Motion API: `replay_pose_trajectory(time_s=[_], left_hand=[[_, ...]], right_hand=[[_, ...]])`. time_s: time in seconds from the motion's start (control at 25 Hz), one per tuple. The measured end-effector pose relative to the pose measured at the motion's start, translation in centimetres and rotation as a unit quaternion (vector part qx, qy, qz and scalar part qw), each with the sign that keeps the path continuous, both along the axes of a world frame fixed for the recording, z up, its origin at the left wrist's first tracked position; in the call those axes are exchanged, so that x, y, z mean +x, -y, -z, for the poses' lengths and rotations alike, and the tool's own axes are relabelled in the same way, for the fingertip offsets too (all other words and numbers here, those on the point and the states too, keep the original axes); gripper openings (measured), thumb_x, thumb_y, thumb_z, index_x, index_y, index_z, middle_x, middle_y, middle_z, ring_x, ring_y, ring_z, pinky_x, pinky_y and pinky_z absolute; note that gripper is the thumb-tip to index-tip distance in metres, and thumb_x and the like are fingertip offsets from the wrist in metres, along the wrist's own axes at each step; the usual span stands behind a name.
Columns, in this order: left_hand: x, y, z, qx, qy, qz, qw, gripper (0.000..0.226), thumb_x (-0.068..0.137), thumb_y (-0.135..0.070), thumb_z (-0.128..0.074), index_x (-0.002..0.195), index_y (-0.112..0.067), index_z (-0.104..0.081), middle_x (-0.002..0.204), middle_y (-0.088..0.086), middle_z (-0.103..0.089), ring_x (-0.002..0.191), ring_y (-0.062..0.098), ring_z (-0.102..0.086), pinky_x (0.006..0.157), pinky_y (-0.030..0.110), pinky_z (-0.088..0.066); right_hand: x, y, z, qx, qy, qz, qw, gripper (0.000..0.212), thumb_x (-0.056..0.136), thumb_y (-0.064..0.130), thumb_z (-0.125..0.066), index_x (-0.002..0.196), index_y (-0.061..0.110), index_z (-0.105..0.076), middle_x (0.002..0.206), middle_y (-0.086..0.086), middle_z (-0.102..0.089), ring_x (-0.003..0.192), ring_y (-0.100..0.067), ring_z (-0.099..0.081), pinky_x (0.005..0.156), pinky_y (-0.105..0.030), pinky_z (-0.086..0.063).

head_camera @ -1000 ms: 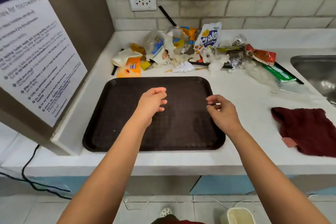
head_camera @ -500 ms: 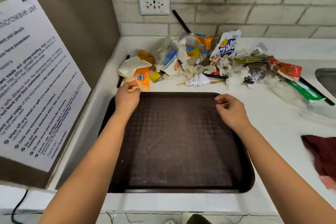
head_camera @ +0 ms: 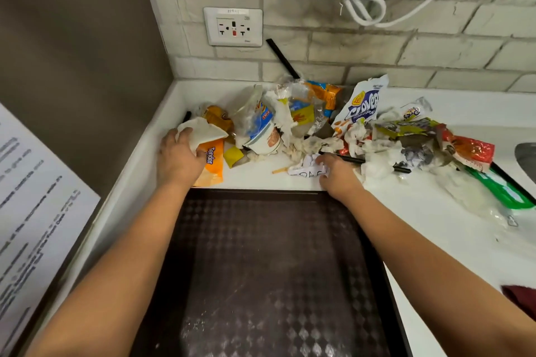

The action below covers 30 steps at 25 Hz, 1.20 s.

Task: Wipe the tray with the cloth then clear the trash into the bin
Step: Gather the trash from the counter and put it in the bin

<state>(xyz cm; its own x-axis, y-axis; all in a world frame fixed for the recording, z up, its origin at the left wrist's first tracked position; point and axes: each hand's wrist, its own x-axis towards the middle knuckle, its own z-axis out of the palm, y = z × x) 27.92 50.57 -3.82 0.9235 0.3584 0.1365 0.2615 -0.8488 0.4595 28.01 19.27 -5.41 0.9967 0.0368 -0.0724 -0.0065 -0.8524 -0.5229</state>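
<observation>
White counter (head_camera: pixel 435 229) runs along the brick wall, sink edge (head_camera: pixel 526 159) at far right. Dark brown tray (head_camera: pixel 269 275) sits on it right in front of me, textured surface bare, both my forearms crossing over it. Trash pile (head_camera: pixel 319 124) is strung along the back of the counter beyond the tray's far rim – wrappers, crumpled tissue, a paper cup, a white Clover chips bag (head_camera: pixel 364 104), red and green wrappers toward the sink, black straws. Maroon cloth (head_camera: pixel 519 297) lies on the counter at the right edge, only a corner in view, well apart from both hands. Bin isn't in view.

My left hand (head_camera: pixel 177 156) is at the left end of the pile, fingers curled round a folded white paper (head_camera: pixel 203 132) that lies over an orange Tender wrapper (head_camera: pixel 213 161) – grasping the paper. My right hand (head_camera: pixel 338 172) is just past the tray's far rim, fingers bent onto a small crumpled white paper (head_camera: pixel 309 168) with dark print; touching it, but whether it's really clenched on it I can't tell. A black straw (head_camera: pixel 377 162) passes just behind that hand.
</observation>
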Motion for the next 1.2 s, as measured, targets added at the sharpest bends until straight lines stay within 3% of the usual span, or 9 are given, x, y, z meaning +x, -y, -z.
replay_pose_trajectory(time_s=[0.16,0.24,0.44,0.52,0.6,0.76,0.92,1.08,1.2], left_hand=[[1.1,-0.9,0.7,0.094,-0.038,-0.019,0.995,0.062,0.083,-0.04,-0.058,0.136,-0.014,-0.039,0.131,0.023,-0.042,0.122,0.039,-0.038,0.101,0.045,-0.036],[1.3,-0.8,0.7,0.126,-0.042,-0.01,0.991,0.059,0.086,-0.039,-0.056,0.137,-0.015,-0.04,0.129,0.024,-0.041,0.118,0.041,-0.04,0.1,0.045,-0.035],[0.9,0.1,0.3,0.05,0.001,-0.03,0.998,0.045,0.091,-0.018,-0.048,0.135,-0.01,-0.043,0.132,0.022,-0.041,0.119,0.041,-0.043,0.098,0.046,-0.039],[0.1,0.4,-0.5,-0.001,0.05,-0.043,0.998,0.041,0.092,-0.013,-0.046,0.132,-0.006,-0.045,0.131,0.022,-0.043,0.119,0.04,-0.044,0.098,0.045,-0.04],[-0.7,0.9,-1.4,-0.063,0.096,-0.063,0.991,0.038,0.093,-0.012,-0.044,0.129,-0.003,-0.047,0.129,0.022,-0.047,0.118,0.039,-0.046,0.096,0.043,-0.041],[-2.7,1.8,-3.3,-0.234,0.146,-0.116,0.954,0.033,0.096,-0.017,-0.041,0.123,0.0,-0.05,0.12,0.021,-0.059,0.11,0.036,-0.056,0.09,0.036,-0.045],[-5.0,3.9,-4.2,-0.399,0.132,-0.08,0.904,0.027,0.092,-0.016,-0.047,0.116,-0.006,-0.056,0.116,0.014,-0.061,0.109,0.03,-0.058,0.096,0.041,-0.047],[-8.5,7.9,-5.2,-0.521,0.111,-0.001,0.846,0.017,0.094,-0.012,-0.047,0.104,-0.023,-0.055,0.112,0.004,-0.061,0.103,0.023,-0.059,0.089,0.04,-0.051],[-10.3,10.4,-5.9,-0.593,0.081,0.047,0.799,0.019,0.095,-0.013,-0.048,0.108,-0.024,-0.054,0.108,-0.003,-0.062,0.102,0.016,-0.059,0.089,0.038,-0.052]], right_hand=[[1.5,-1.1,1.0,-0.041,0.025,0.024,0.999,0.049,0.081,0.008,-0.062,0.128,0.012,-0.05,0.13,-0.016,-0.049,0.115,-0.037,-0.049,0.094,-0.041,-0.046],[1.7,-1.3,1.1,-0.049,0.029,0.014,0.998,0.041,0.084,0.011,-0.06,0.125,0.015,-0.055,0.124,-0.016,-0.054,0.112,-0.037,-0.051,0.092,-0.041,-0.047],[0.7,-1.4,0.5,0.012,0.087,0.034,0.996,0.029,0.088,0.007,-0.053,0.116,0.004,-0.061,0.118,-0.021,-0.056,0.105,-0.038,-0.055,0.086,-0.033,-0.044],[0.2,-1.2,0.0,0.04,0.127,0.061,0.989,0.026,0.088,0.007,-0.054,0.112,-0.001,-0.063,0.112,-0.024,-0.059,0.099,-0.038,-0.056,0.081,-0.032,-0.044],[-0.4,-0.6,-0.6,0.061,0.151,0.08,0.983,0.022,0.088,0.007,-0.055,0.105,-0.004,-0.064,0.095,-0.025,-0.062,0.078,-0.034,-0.056,0.069,-0.032,-0.04],[-2.2,0.1,-2.0,0.123,0.153,0.115,0.974,0.023,0.091,0.009,-0.053,0.103,-0.008,-0.061,0.062,-0.009,-0.051,0.049,-0.015,-0.04,0.048,-0.02,-0.031],[-4.9,0.3,-3.7,0.171,0.179,0.134,0.96,0.025,0.09,0.008,-0.054,0.107,-0.009,-0.06,0.066,-0.005,-0.052,0.052,-0.004,-0.042,0.046,-0.002,-0.033],[-8.8,1.0,-4.9,0.219,0.205,0.139,0.944,0.006,0.088,0.009,-0.057,0.084,0.006,-0.061,0.07,-0.009,-0.056,0.061,-0.018,-0.048,0.049,-0.006,-0.035],[-11.3,1.9,-4.9,0.231,0.21,0.168,0.935,0.017,0.088,0.013,-0.058,0.073,0.007,-0.054,0.066,-0.01,-0.053,0.062,-0.018,-0.043,0.05,-0.01,-0.033]])
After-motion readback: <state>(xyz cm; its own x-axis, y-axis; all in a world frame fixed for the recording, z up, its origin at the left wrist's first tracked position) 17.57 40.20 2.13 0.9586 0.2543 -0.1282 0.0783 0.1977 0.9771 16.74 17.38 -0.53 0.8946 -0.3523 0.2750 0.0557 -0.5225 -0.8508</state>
